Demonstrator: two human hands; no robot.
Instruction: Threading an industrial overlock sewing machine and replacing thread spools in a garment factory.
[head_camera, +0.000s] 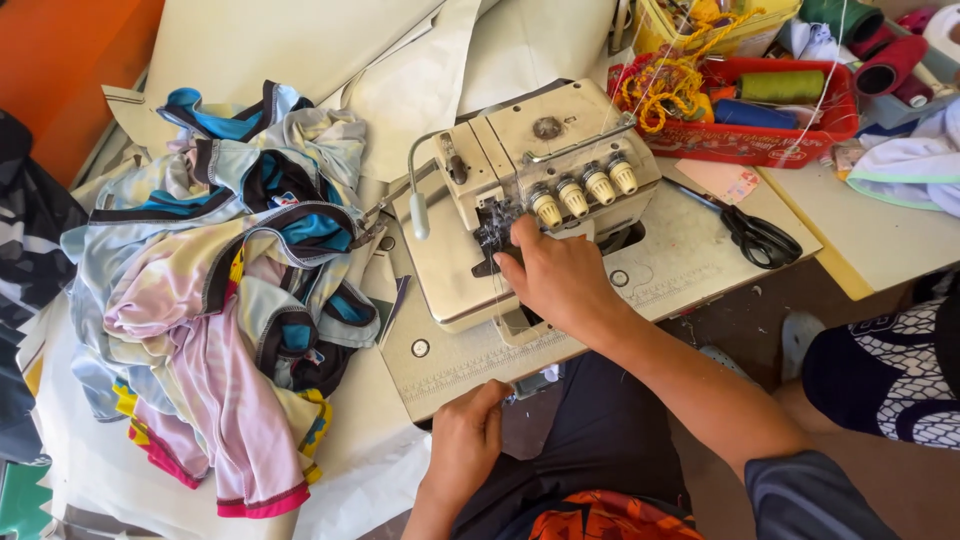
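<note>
Four tension dials (585, 188), one scissors (757, 238)

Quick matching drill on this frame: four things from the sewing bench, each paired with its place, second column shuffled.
1 scissors
2 pile of garments
3 red tray
4 right hand

a on the sewing machine, below its dials
b beside the machine, opposite the tray
c behind the scissors, holding thread cones
d flat on the table, below the tray

Pairs: 1-d, 2-b, 3-c, 4-a
</note>
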